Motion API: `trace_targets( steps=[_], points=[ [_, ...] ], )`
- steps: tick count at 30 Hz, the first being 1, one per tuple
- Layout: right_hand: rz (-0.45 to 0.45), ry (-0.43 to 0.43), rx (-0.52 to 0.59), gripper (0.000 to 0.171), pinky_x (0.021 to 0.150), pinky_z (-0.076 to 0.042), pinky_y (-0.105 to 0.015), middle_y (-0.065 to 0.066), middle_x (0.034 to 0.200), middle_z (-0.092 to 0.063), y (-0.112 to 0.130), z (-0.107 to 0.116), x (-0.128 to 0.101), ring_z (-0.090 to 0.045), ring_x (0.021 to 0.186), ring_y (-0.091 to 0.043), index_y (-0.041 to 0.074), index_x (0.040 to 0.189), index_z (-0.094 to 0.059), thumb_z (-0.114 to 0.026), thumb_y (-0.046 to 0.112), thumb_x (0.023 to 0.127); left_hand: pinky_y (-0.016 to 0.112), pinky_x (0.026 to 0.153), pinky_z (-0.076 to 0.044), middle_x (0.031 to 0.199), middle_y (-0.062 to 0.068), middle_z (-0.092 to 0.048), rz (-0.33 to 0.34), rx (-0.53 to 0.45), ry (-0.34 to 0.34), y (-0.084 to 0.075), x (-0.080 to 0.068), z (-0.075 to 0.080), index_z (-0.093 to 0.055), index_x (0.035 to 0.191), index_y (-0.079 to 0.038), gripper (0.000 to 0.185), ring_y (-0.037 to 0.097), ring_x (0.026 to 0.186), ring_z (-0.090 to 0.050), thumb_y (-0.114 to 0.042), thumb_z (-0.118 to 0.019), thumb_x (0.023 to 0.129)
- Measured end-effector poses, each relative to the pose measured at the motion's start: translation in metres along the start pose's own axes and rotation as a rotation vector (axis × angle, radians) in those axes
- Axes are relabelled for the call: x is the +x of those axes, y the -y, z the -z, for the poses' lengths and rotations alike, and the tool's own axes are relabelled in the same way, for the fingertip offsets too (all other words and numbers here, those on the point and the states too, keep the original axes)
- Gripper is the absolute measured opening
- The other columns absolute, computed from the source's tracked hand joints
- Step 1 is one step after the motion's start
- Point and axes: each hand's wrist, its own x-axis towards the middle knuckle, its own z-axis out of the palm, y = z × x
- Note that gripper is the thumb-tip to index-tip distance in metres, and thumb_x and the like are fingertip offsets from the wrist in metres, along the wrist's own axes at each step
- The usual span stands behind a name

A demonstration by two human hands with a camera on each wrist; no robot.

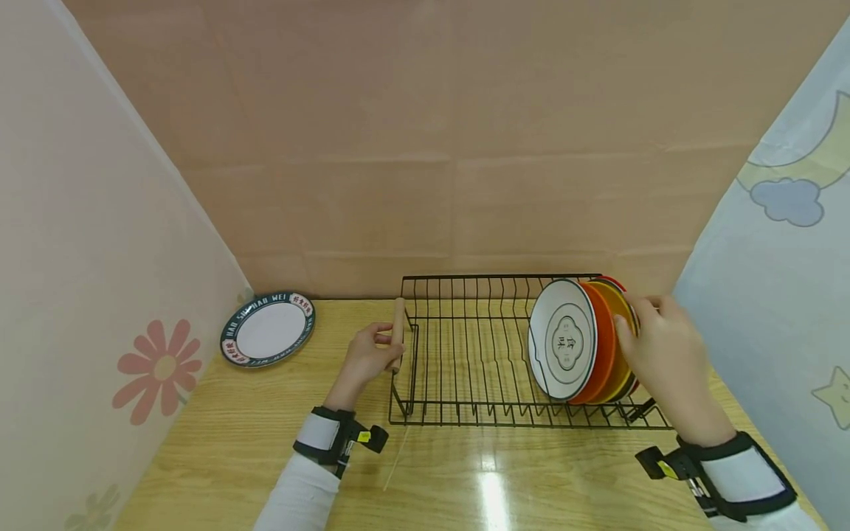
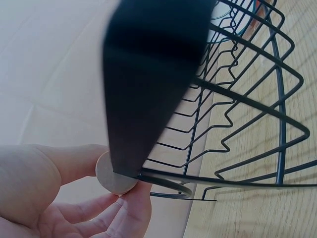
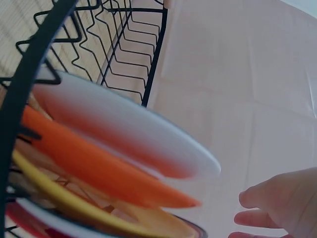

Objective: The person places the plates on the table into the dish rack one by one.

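Note:
A black wire dish rack has a wooden handle at its left end. My left hand grips this handle; the left wrist view shows thumb and fingers on either side of its round end. Upright at the rack's right side lean a white plate with a printed centre, an orange plate, a yellow plate and a red-edged plate behind. Over that end is my right hand, its fingers loosely bent beside the plates. The right wrist view shows a gap between them.
A white plate with a dark lettered rim lies at the far left against the wall. The wooden table extends in front of the rack. Brown paper covers the back, with patterned walls on both sides.

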Motion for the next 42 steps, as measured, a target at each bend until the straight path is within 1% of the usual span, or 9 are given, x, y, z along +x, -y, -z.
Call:
trace_targets(
  steps=[7,14,18,21,30,33,37,39,42],
  points=[
    [-0.024,0.023,-0.016,0.033,0.05,-0.041,-0.058,-0.029,0.086,-0.054,-0.013,0.007,-0.011,-0.052,0.073,-0.045,-0.006,0.105,-0.063,-0.068,0.004,0.074,0.04,0.066,-0.054,0.11,0.019,-0.056,0.002,0.001,0.002,0.0,0.0,0.0,-0.046,0.132,-0.007,0.051,0.018,0.069,-0.064,-0.01,-0.065,0.084],
    [-0.03,0.038,-0.019,0.035,0.054,-0.042,-0.058,-0.03,0.085,-0.054,-0.024,0.011,-0.023,-0.052,0.072,-0.044,-0.006,0.105,-0.063,-0.069,0.003,0.072,0.032,0.06,-0.054,0.11,0.019,-0.056,-0.002,-0.003,0.004,0.001,0.0,0.001,-0.046,0.132,-0.007,0.051,0.017,0.068,-0.064,-0.01,-0.065,0.084],
    [-0.04,0.052,-0.022,0.036,0.051,-0.041,-0.058,-0.03,0.085,-0.055,-0.028,0.013,-0.03,-0.053,0.07,-0.044,-0.007,0.106,-0.063,-0.069,0.003,0.071,0.029,0.058,-0.053,0.11,0.018,-0.056,-0.004,0.006,0.002,0.001,0.0,0.001,-0.046,0.132,-0.006,0.051,0.016,0.067,-0.063,-0.01,-0.065,0.084],
    [-0.048,0.067,-0.028,0.036,0.048,-0.041,-0.057,-0.031,0.085,-0.055,-0.032,0.014,-0.035,-0.052,0.067,-0.045,-0.007,0.105,-0.063,-0.068,0.004,0.071,0.035,0.062,-0.054,0.111,0.019,-0.056,0.001,0.004,0.002,0.0,-0.001,0.001,-0.046,0.132,-0.006,0.052,0.016,0.067,-0.063,-0.01,-0.065,0.084],
    [-0.047,0.08,-0.048,0.033,0.042,-0.04,-0.054,-0.033,0.083,-0.054,-0.045,0.009,-0.05,-0.052,0.061,-0.044,-0.008,0.1,-0.064,-0.07,-0.001,0.068,0.036,0.063,-0.054,0.11,0.018,-0.056,0.008,-0.004,0.002,-0.001,-0.002,0.002,-0.046,0.132,-0.007,0.051,0.017,0.068,-0.064,-0.01,-0.065,0.084],
    [-0.052,0.106,-0.058,0.035,0.039,-0.038,-0.052,-0.034,0.083,-0.055,-0.051,0.005,-0.055,-0.052,0.058,-0.044,-0.009,0.1,-0.064,-0.072,0.001,0.067,0.039,0.065,-0.055,0.109,0.018,-0.056,0.011,-0.007,0.002,-0.001,-0.002,0.002,-0.046,0.132,-0.006,0.052,0.017,0.068,-0.064,-0.01,-0.065,0.084],
    [-0.04,0.117,-0.071,0.035,0.037,-0.039,-0.05,-0.035,0.083,-0.055,-0.056,-0.001,-0.061,-0.052,0.056,-0.045,-0.01,0.099,-0.064,-0.073,0.005,0.069,0.041,0.067,-0.054,0.109,0.018,-0.057,0.012,-0.003,0.001,-0.001,-0.002,0.002,-0.046,0.132,-0.006,0.052,0.017,0.068,-0.064,-0.01,-0.065,0.084],
    [-0.018,0.106,-0.076,0.034,0.037,-0.04,-0.05,-0.035,0.082,-0.056,-0.058,-0.004,-0.063,-0.053,0.056,-0.044,-0.01,0.098,-0.065,-0.073,0.006,0.07,0.042,0.067,-0.054,0.109,0.018,-0.057,0.011,-0.001,0.002,-0.001,-0.001,0.002,-0.046,0.132,-0.006,0.052,0.017,0.067,-0.063,-0.01,-0.065,0.084],
    [-0.016,0.126,-0.075,0.033,0.038,-0.041,-0.05,-0.035,0.082,-0.056,-0.06,-0.006,-0.066,-0.053,0.057,-0.044,-0.01,0.098,-0.064,-0.071,0.006,0.069,0.042,0.068,-0.054,0.109,0.018,-0.057,0.013,-0.01,0.004,-0.001,-0.001,0.002,-0.047,0.132,-0.006,0.052,0.017,0.067,-0.063,-0.01,-0.065,0.084]
  ],
)
